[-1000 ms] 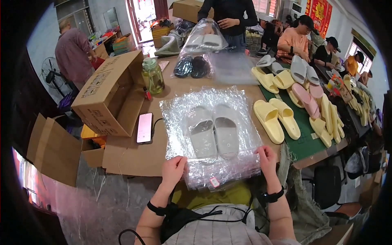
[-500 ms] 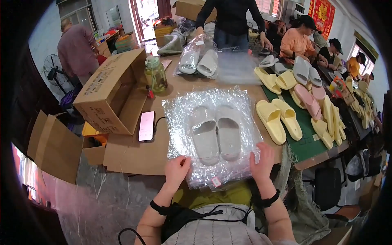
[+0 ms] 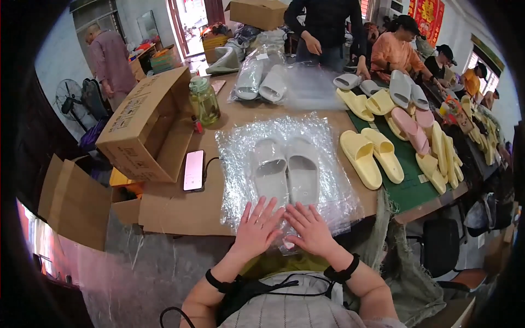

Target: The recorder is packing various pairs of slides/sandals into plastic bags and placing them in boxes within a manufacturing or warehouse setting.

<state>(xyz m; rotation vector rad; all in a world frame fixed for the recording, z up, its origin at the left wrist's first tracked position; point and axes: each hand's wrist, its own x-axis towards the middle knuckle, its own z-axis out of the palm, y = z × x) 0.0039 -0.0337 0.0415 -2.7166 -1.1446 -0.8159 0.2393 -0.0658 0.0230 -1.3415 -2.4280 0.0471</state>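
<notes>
A pair of grey slide sandals [image 3: 302, 172] lies side by side inside a clear plastic bag [image 3: 235, 158], on top of more clear plastic at the near table edge. My left hand [image 3: 257, 227] rests flat with fingers spread over the bag's near end, by the heel of the left slide. Beside it my right hand [image 3: 309, 227] also lies flat, fingers stretched over the heel of the right slide. Both palms face down, and neither hand grips anything. A small pale label on the plastic is partly covered by my right hand.
Left are a phone [image 3: 194, 170], an open cardboard box [image 3: 147, 128] and a green bottle [image 3: 205, 101]. Yellow slides [image 3: 361, 158] and pink slides [image 3: 410, 131] sit on a green mat [image 3: 402, 197] at right. Bagged slides [image 3: 262, 79] lie ahead, near a person in black [image 3: 325, 33].
My hands have come inward from the bag's near corners, opened and laid flat over its near end. The person in black across the table now reaches toward the grey slides at right.
</notes>
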